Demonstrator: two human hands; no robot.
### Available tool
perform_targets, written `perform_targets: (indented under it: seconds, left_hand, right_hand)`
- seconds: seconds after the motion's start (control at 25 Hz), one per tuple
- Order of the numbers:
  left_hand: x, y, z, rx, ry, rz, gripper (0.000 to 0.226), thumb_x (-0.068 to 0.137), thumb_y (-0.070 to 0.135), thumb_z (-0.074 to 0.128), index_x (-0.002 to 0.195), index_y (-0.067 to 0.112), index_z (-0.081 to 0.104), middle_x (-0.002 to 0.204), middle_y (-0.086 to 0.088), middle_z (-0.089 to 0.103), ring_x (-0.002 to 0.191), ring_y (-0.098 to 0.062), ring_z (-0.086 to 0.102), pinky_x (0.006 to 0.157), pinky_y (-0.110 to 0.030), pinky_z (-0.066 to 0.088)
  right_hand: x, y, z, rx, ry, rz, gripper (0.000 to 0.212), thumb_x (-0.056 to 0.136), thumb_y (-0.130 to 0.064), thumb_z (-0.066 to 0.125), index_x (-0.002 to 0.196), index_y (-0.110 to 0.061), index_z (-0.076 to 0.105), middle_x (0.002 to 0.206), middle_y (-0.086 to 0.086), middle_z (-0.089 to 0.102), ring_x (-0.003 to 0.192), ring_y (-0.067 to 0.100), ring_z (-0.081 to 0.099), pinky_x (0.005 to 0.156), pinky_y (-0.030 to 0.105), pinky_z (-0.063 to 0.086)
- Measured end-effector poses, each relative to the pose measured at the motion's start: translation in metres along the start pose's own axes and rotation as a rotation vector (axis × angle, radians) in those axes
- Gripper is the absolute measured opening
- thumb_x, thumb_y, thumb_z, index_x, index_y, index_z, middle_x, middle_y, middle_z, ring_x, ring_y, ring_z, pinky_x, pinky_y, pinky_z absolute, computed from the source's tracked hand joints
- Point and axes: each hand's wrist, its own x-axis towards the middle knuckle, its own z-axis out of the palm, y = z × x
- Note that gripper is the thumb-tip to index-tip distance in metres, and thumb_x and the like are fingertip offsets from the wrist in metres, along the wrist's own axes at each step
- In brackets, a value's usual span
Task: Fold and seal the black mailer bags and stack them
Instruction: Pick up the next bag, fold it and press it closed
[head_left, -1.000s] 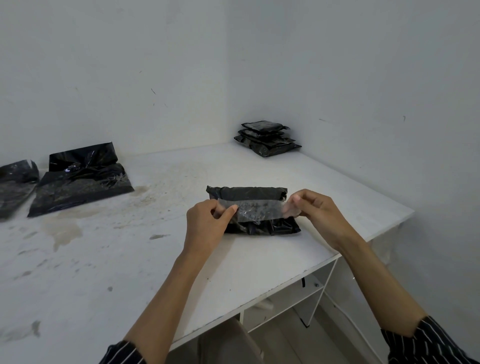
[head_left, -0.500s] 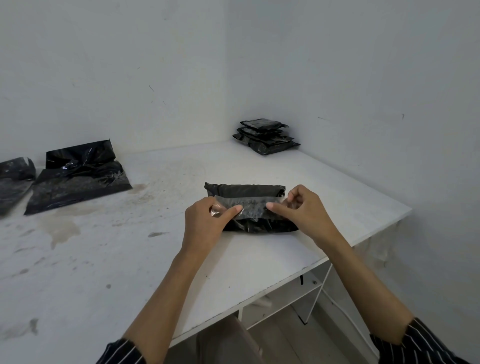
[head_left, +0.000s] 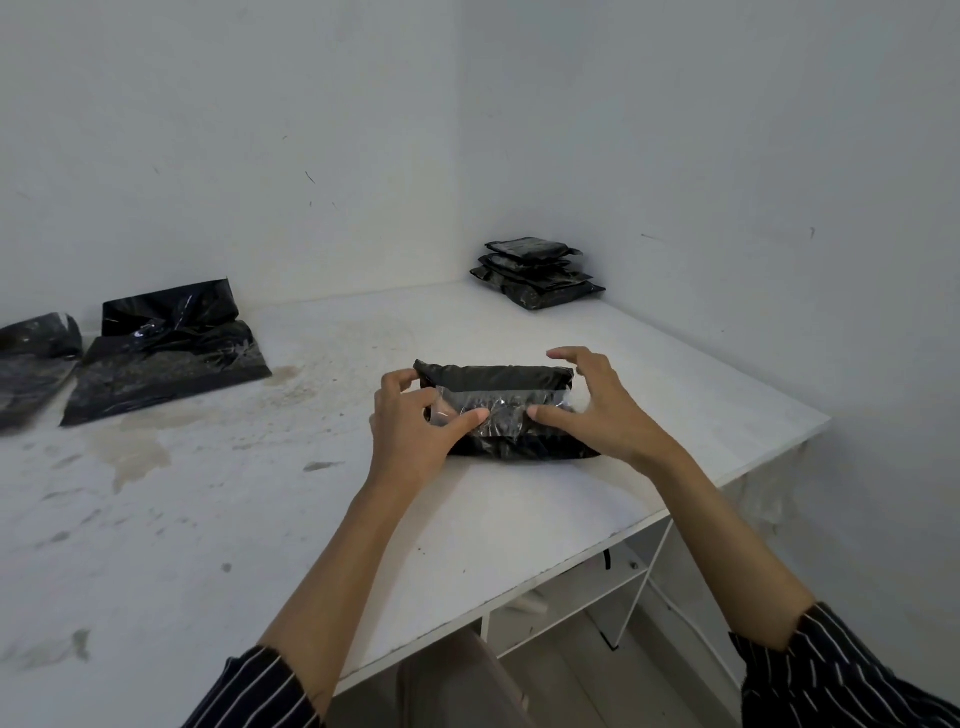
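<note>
black plastic, folded: the bag (head_left: 498, 376) lies mid-counter (head_left: 519, 519), between both hands. the left hand (head_left: 410, 434) grips its left end, thumb on the clear tape (head_left: 504, 404). the right hand (head_left: 602, 415) arches loose over the right end, thumb flat on the tape. the stack (head_left: 537, 275) sits in the far corner.

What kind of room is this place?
Probably a plain packing corner: a stained white table against bare walls, a stack of sealed black mailer bags at the back, and unfolded bags waiting on the left.
</note>
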Motion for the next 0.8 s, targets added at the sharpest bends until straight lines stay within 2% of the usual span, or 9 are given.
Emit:
perform_targets:
  seconds: [0.08, 0.16, 0.24, 0.36, 0.48, 0.6, 0.68, 0.72, 0.8]
  left_hand:
    - [0.002, 0.000, -0.001, -0.031, -0.021, -0.011, 0.037, 0.071, 0.036, 0.080, 0.071, 0.002, 0.066, 0.132, 0.002, 0.039, 0.129, -0.012, 0.035, 0.108, -0.039, 0.031]
    - [0.001, 0.001, -0.003, -0.080, -0.026, -0.028, 0.034, 0.071, 0.031, 0.081, 0.068, 0.002, 0.062, 0.130, 0.003, 0.039, 0.122, -0.008, 0.039, 0.098, -0.024, 0.032]
    - [-0.003, 0.005, -0.003, -0.134, -0.017, -0.040, 0.032, 0.071, 0.026, 0.081, 0.062, 0.012, 0.054, 0.126, 0.005, 0.041, 0.110, -0.005, 0.043, 0.088, -0.019, 0.032]
    - [-0.005, 0.005, 0.001, -0.215, 0.038, -0.042, 0.043, 0.070, 0.023, 0.082, 0.064, 0.030, 0.040, 0.127, -0.005, 0.052, 0.113, -0.016, 0.053, 0.092, -0.028, 0.041]
    - [-0.006, 0.003, 0.003, -0.251, 0.071, -0.060, 0.046, 0.068, 0.023, 0.084, 0.066, 0.034, 0.039, 0.122, -0.010, 0.057, 0.115, -0.019, 0.055, 0.096, -0.033, 0.044]
    - [-0.005, -0.001, 0.005, -0.239, 0.089, -0.066, 0.039, 0.066, 0.024, 0.085, 0.065, 0.030, 0.047, 0.120, -0.011, 0.058, 0.115, -0.018, 0.055, 0.091, -0.029, 0.044]
    - [-0.003, -0.004, 0.008, -0.182, 0.109, -0.086, 0.029, 0.065, 0.029, 0.085, 0.067, 0.019, 0.058, 0.123, -0.005, 0.055, 0.114, -0.015, 0.053, 0.086, -0.022, 0.039]
    - [-0.002, -0.006, 0.009, -0.161, 0.116, -0.098, 0.032, 0.064, 0.032, 0.085, 0.072, 0.012, 0.062, 0.121, -0.004, 0.055, 0.112, -0.014, 0.053, 0.082, -0.019, 0.039]
    - [0.000, -0.009, 0.007, -0.175, 0.119, -0.157, 0.053, 0.060, 0.038, 0.086, 0.091, 0.008, 0.056, 0.107, -0.003, 0.058, 0.097, -0.013, 0.056, 0.068, -0.014, 0.039]
  right_hand:
    - [0.007, -0.003, -0.001, -0.059, -0.040, -0.013, 0.067, 0.076, -0.049, 0.071, 0.133, -0.034, 0.040, 0.141, -0.006, 0.038, 0.131, 0.014, 0.033, 0.113, 0.040, 0.023]
    - [0.015, -0.001, 0.003, -0.150, -0.027, -0.030, 0.070, 0.072, -0.054, 0.073, 0.131, -0.032, 0.043, 0.137, -0.006, 0.046, 0.128, 0.014, 0.039, 0.108, 0.035, 0.023]
    - [0.019, 0.003, 0.008, -0.193, -0.001, -0.027, 0.070, 0.069, -0.053, 0.075, 0.128, -0.028, 0.047, 0.128, -0.005, 0.052, 0.123, 0.015, 0.043, 0.104, 0.032, 0.025]
    - [0.020, 0.008, 0.015, -0.155, 0.021, -0.028, 0.070, 0.070, -0.050, 0.076, 0.127, -0.024, 0.048, 0.125, -0.004, 0.052, 0.119, 0.015, 0.044, 0.105, 0.039, 0.033]
    - [0.019, 0.012, 0.019, -0.134, 0.045, -0.051, 0.069, 0.070, -0.051, 0.075, 0.127, -0.023, 0.047, 0.125, -0.004, 0.051, 0.118, 0.014, 0.042, 0.104, 0.039, 0.034]
    - [0.020, 0.014, 0.019, -0.146, 0.037, -0.059, 0.068, 0.070, -0.052, 0.075, 0.126, -0.024, 0.046, 0.122, -0.006, 0.050, 0.115, 0.013, 0.043, 0.102, 0.037, 0.034]
    - [0.018, 0.016, 0.019, -0.146, 0.030, -0.069, 0.068, 0.071, -0.051, 0.075, 0.126, -0.025, 0.045, 0.121, -0.008, 0.049, 0.113, 0.011, 0.042, 0.101, 0.035, 0.033]
    - [0.017, 0.016, 0.019, -0.137, 0.028, -0.074, 0.068, 0.071, -0.050, 0.075, 0.126, -0.025, 0.045, 0.121, -0.009, 0.048, 0.111, 0.010, 0.041, 0.101, 0.034, 0.032]
    - [0.016, 0.017, 0.019, -0.114, 0.028, -0.077, 0.066, 0.072, -0.047, 0.076, 0.126, -0.026, 0.044, 0.120, -0.009, 0.048, 0.110, 0.008, 0.039, 0.101, 0.033, 0.032]
